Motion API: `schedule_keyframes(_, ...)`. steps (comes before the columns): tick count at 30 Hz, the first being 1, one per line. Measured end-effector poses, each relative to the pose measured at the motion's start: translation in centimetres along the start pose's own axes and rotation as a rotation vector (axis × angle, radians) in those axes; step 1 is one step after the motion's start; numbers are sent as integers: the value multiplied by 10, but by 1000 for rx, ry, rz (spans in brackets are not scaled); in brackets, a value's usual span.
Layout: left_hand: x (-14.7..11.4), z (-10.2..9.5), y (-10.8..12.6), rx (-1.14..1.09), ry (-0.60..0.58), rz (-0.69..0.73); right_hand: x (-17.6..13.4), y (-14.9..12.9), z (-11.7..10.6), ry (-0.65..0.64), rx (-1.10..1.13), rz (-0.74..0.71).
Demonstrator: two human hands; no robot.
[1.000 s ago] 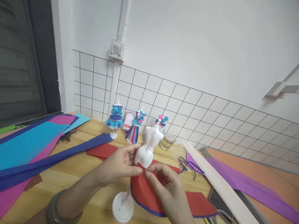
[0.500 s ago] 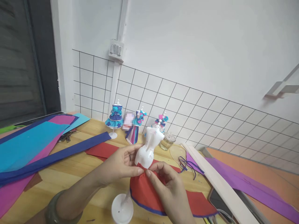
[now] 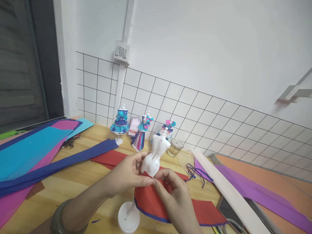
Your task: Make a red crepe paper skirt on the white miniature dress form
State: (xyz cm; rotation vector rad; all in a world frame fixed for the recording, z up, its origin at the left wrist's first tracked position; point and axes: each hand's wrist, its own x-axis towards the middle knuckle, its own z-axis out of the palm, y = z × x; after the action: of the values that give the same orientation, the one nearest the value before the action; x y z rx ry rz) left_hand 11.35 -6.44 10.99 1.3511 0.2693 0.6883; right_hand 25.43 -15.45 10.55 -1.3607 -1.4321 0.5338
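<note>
A small white mannequin (image 3: 157,152) on a round white stand (image 3: 128,221) is tilted above the wooden table (image 3: 73,191). A red paper skirt (image 3: 151,200) with a dark blue hem is wrapped around its waist. My left hand (image 3: 128,174) grips the mannequin at the waist, thumb pinching the top of the skirt. My right hand (image 3: 174,198) pinches the skirt's top edge against the waist from the right, fingertips meeting my left thumb.
Three dressed mini mannequins (image 3: 119,125) stand by the tiled wall, next to a small glass jar (image 3: 175,148). Blue, cyan and magenta paper sheets (image 3: 29,152) lie at left, red paper (image 3: 107,157) in the middle. Purple paper (image 3: 255,195), a white strip (image 3: 229,191) and dark cord (image 3: 193,170) lie right.
The mannequin has tipped slightly, its stand shifting a little. Both hands keep pinching the skirt at the waist, my right hand sliding slightly lower.
</note>
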Motion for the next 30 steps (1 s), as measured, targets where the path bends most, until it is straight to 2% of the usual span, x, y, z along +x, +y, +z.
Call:
schedule_keyframes(11, 0, -5, 0, -33, -20, 9, -2, -4, -1, -7, -3, 1)
schedule_keyframes(17, 0, -6, 3, 8, -16, 16, -2, -9, -7, -8, -19, 52)
schedule_keyframes(23, -1, -8, 1, -38, -82, 8, -1, -13, -12, -118, -109, 56)
schedule_keyframes(30, -3, -11, 0, -60, -92, -19, -3, -13, -10, -156, -189, 66)
